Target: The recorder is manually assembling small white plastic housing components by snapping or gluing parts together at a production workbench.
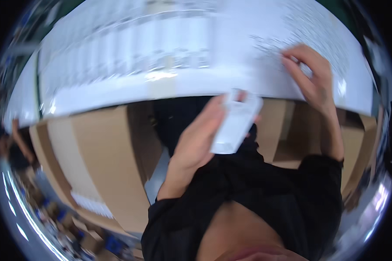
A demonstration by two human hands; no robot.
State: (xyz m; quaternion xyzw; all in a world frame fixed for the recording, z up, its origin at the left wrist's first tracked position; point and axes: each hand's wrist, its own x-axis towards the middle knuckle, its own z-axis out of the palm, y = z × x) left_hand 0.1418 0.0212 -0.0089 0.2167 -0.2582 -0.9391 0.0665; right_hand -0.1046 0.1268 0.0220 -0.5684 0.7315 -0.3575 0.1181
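Observation:
My left hand (199, 135) is closed around a narrow white box-shaped piece (236, 124), held tilted in front of my body just off the table's near edge. A small shiny bit shows at its upper end. Over the right side of the white table (244, 80), my right hand (312, 74) is bent with thumb and index fingertips almost together. Whatever they may pinch is too small and blurred to make out. Those fingertips are at the edge of a loose spread of small shiny clear or metallic pieces (309, 37).
Long rows of white pieces with shiny ends (130, 48) lie across the table's left and middle. Below its near edge stand an open cardboard box (102, 152) on the left, with white pieces inside, and another carton (300, 135) on the right. Another person (19, 150) is at far left.

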